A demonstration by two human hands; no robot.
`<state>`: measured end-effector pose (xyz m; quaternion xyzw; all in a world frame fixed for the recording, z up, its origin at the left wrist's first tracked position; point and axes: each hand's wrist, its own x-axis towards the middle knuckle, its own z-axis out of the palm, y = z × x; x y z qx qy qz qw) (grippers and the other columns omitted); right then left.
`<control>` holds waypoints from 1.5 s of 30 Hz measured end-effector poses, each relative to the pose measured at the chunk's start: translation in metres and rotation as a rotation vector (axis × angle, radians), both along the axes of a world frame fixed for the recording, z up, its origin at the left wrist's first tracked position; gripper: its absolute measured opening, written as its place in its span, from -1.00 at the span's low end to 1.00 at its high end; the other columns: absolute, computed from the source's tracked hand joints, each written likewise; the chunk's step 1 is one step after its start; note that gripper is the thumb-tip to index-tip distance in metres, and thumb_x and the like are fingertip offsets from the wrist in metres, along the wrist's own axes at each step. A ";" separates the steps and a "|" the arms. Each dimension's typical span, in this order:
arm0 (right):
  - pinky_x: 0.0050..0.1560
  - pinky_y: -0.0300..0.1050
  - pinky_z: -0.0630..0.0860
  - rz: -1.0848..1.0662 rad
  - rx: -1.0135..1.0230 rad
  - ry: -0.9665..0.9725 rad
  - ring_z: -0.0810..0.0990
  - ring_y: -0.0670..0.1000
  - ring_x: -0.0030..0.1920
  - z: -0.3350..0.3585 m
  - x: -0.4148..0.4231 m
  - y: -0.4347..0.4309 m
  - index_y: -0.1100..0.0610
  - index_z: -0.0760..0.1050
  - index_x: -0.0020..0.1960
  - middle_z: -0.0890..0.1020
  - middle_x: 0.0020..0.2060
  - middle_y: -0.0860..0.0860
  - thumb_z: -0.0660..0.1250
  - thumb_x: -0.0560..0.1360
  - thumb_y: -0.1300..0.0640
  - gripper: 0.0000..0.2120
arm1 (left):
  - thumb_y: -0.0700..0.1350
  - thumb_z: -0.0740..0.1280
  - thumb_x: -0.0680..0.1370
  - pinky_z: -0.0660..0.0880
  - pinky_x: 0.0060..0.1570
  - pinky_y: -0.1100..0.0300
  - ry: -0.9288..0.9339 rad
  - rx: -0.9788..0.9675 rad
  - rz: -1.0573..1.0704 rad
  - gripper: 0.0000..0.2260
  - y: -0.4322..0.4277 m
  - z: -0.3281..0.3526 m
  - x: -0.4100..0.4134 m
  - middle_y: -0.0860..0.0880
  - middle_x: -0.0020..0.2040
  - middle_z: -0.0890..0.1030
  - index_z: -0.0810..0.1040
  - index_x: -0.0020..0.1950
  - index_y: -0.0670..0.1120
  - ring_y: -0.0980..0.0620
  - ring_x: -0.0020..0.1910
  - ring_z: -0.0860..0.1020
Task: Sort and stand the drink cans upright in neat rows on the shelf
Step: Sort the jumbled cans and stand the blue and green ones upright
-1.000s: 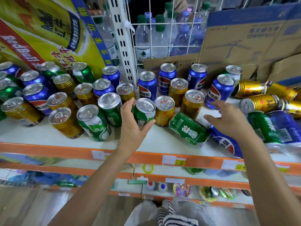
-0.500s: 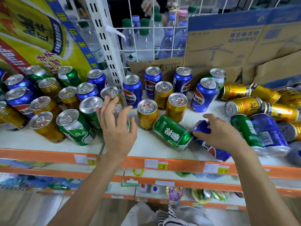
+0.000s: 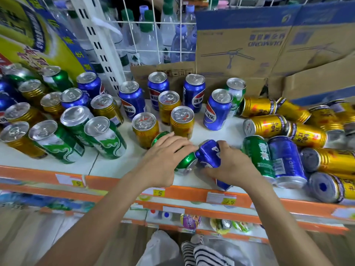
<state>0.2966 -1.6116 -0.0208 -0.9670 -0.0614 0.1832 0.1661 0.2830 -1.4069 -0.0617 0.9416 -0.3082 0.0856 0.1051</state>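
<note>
Several green, blue and gold drink cans stand upright on the left and middle of the white shelf (image 3: 107,166). A green can (image 3: 185,163) lies on its side near the front edge, and my left hand (image 3: 165,160) grips it from above. Right beside it lies a blue can (image 3: 207,156), which my right hand (image 3: 229,165) holds with curled fingers. More cans lie toppled at the right: a green can (image 3: 259,156), a blue can (image 3: 286,160) and several gold cans (image 3: 269,124).
Cardboard boxes (image 3: 249,45) stand behind the cans at the back right. A wire grid (image 3: 132,35) with water bottles behind it and a white upright post (image 3: 98,41) close the back. An orange price rail (image 3: 115,182) runs along the front edge; lower shelves hold small goods.
My left hand left the upright green can at the left and moved right onto the lying green can. My right hand closed round the lying blue can.
</note>
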 end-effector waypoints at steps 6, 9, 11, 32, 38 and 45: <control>-0.03 -0.07 0.43 -0.068 0.153 -0.052 0.52 0.15 0.11 -0.001 0.006 0.004 0.11 0.22 0.33 0.54 0.13 0.09 0.44 0.34 -0.19 -0.27 | -0.19 0.38 0.20 0.09 0.40 0.15 0.014 -0.189 0.086 -0.33 -0.001 -0.007 -0.009 0.00 0.26 0.48 0.40 0.32 -0.01 -0.02 0.29 0.38; 0.06 -0.10 0.41 -0.154 0.313 -0.040 0.48 0.10 0.17 -0.001 0.008 0.006 0.14 0.20 0.36 0.44 0.22 0.10 0.48 0.34 -0.12 -0.24 | -0.17 0.42 0.24 0.25 0.35 0.09 -0.037 -0.333 0.180 -0.37 -0.003 -0.007 -0.016 -0.01 0.27 0.48 0.39 0.31 -0.01 -0.01 0.29 0.40; 0.12 -0.11 0.39 -0.177 0.337 -0.050 0.46 0.09 0.19 0.000 0.009 0.006 0.15 0.21 0.35 0.34 0.26 0.10 0.51 0.31 -0.11 -0.22 | -0.17 0.50 0.27 0.35 0.30 0.05 -0.080 -0.410 0.233 -0.37 -0.005 -0.007 -0.018 -0.04 0.26 0.48 0.39 0.31 -0.03 -0.03 0.27 0.43; 0.13 0.09 0.50 0.241 -0.098 -0.020 0.49 0.20 0.18 0.017 0.021 0.010 0.04 0.03 0.47 0.31 0.26 0.11 0.51 0.26 -0.15 -0.03 | -0.01 0.42 0.40 0.32 0.28 0.26 -0.344 -0.549 0.494 -0.55 -0.005 0.009 -0.005 -0.13 0.19 0.40 0.42 0.21 -0.13 -0.09 0.21 0.41; 0.09 0.01 0.50 0.116 0.034 -0.147 0.48 0.15 0.14 0.036 0.041 0.000 0.06 0.19 0.37 0.38 0.21 0.10 0.50 0.30 -0.01 -0.24 | 0.06 0.41 0.37 0.40 0.20 -0.01 -0.402 -0.441 0.573 -0.59 -0.002 0.009 -0.006 -0.16 0.16 0.49 0.47 0.09 -0.17 -0.18 0.17 0.44; 0.07 -0.03 0.46 -0.032 0.189 -0.413 0.46 0.13 0.19 0.040 0.052 0.015 0.11 0.23 0.34 0.37 0.27 0.09 0.50 0.34 -0.04 -0.29 | 0.05 0.39 0.41 0.35 0.20 -0.06 -0.428 -0.308 0.616 -0.71 -0.010 0.025 0.000 -0.17 0.19 0.51 0.56 -0.01 -0.13 -0.21 0.22 0.40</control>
